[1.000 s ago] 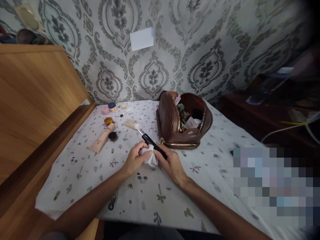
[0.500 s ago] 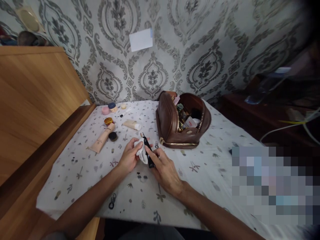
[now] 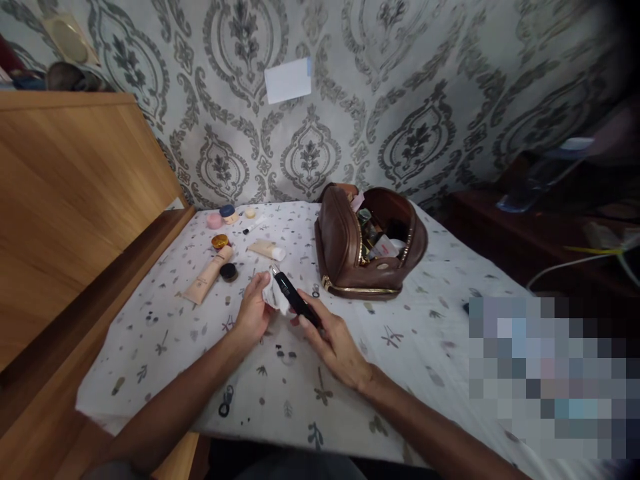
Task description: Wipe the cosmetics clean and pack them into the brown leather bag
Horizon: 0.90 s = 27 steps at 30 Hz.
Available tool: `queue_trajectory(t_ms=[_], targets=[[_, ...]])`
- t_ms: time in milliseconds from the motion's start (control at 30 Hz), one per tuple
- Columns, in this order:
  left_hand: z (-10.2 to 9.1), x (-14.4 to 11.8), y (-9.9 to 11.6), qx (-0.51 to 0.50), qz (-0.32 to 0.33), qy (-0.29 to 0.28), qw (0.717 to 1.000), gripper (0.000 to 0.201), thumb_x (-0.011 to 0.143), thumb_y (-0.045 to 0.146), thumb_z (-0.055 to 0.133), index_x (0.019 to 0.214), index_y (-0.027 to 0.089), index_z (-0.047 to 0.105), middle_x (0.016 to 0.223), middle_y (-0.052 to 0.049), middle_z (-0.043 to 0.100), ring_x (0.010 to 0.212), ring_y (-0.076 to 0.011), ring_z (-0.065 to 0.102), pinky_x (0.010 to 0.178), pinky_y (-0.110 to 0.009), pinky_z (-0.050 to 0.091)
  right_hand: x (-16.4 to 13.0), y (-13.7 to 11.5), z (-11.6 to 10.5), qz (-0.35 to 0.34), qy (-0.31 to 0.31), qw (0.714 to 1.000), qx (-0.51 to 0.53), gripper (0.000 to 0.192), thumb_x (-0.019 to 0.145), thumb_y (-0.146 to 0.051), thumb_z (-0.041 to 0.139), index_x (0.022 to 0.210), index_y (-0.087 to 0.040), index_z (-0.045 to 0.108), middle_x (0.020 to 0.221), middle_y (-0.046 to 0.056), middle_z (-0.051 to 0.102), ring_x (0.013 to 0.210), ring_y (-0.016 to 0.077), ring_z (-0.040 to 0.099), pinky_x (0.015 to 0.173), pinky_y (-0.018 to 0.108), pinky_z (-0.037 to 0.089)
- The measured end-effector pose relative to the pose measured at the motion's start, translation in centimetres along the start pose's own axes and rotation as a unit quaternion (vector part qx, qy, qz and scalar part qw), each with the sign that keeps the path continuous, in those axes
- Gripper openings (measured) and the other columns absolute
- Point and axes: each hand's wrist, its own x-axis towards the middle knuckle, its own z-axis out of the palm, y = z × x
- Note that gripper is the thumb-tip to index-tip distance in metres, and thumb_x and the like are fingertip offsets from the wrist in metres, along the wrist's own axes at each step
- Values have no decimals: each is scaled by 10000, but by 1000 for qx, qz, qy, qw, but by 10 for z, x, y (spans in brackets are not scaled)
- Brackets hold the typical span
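Head cam, only one view here. The person's right hand (image 3: 333, 337) has its grip closed round the lower end of a slim black tube (image 3: 293, 298), looks like a mascara or liner, angled up and away with its pale tip pointing at the far-left corner. The left hand (image 3: 253, 310) has its fingers pinched on a wad of white cloth (image 3: 275, 297), pressed against the upper part of the tube. Both sit just above the counter (image 3: 410, 347), which has a leafy printed cover, a bit in front of the open brown makeup bag (image 3: 367, 243).

To do the wipe well, probably best to keep the right hand steady and low on the barrel, wrap the cloth fully round, then twist while sliding toward the tip so grime doesn't smear back.

Off to the left: a long beige tube (image 3: 207, 283), a small dark pot (image 3: 229, 271), a gold-lidded jar (image 3: 219, 241) and a short cream tube (image 3: 269, 250).
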Motion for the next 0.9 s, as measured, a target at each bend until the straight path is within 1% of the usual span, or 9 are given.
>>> queue_trajectory(t_ms=[67,167,333,500,600,667,767,833,900], targets=[[-1,2,0,-1,-4,11,1000,388,613,421,860,786,161,629,710,18,679,617,-124,622,601,-224,491,3,0,1,58,-34,990,122,512,965,-486,471,1393,-207,429,947,77,706,780,202,682,573,281,530],[0,1,1,6,-47,-14,999,462,674,533,798,865,139,650,809,-60,730,729,-184,678,628,-260,516,8,0,3,151,-83,936,307,501,882,-544,596,1245,-220,480,803,24,688,582,138,626,457,215,422],[4,-13,1,47,-93,-158,982,584,688,618,763,1034,165,635,870,-77,734,669,-207,691,510,-275,511,12,0,8,242,-91,862,435,514,719,-554,776,1029,-218,541,660,-32,629,436,63,477,398,166,238],[5,-22,6,132,-132,-243,952,531,762,616,693,1086,204,611,800,-30,688,380,-114,522,338,-242,392,14,5,10,229,-114,895,365,532,700,-666,722,805,-153,625,693,16,637,554,124,602,464,213,394],[2,-18,18,233,-40,-238,942,432,860,619,569,905,193,624,655,8,594,427,-108,483,408,-232,383,15,5,3,185,-94,946,249,496,767,-640,672,836,-149,662,747,32,650,660,158,632,536,245,452],[0,-14,28,346,56,-248,903,404,921,560,509,790,190,602,616,19,534,511,-119,483,499,-232,386,15,4,-4,148,-20,972,184,445,792,-582,681,933,-160,672,748,13,631,657,141,605,568,248,454],[-3,-10,36,502,175,-295,794,333,960,426,486,747,199,605,645,12,539,623,-149,506,616,-247,376,17,5,-12,116,78,974,181,470,811,-540,679,1126,-197,611,694,-35,570,576,114,544,529,235,420],[-5,-9,35,559,227,-311,734,289,954,360,493,738,214,617,646,7,550,640,-169,505,640,-262,361,17,7,-14,120,86,969,196,450,826,-539,660,1116,-200,597,629,-51,537,525,111,509,482,228,382],[-5,-10,31,572,256,-298,720,259,936,338,515,724,231,619,627,3,539,636,-186,490,649,-277,346,17,10,-13,130,77,971,186,392,828,-536,656,1009,-190,616,566,-54,520,492,112,485,460,229,358]])
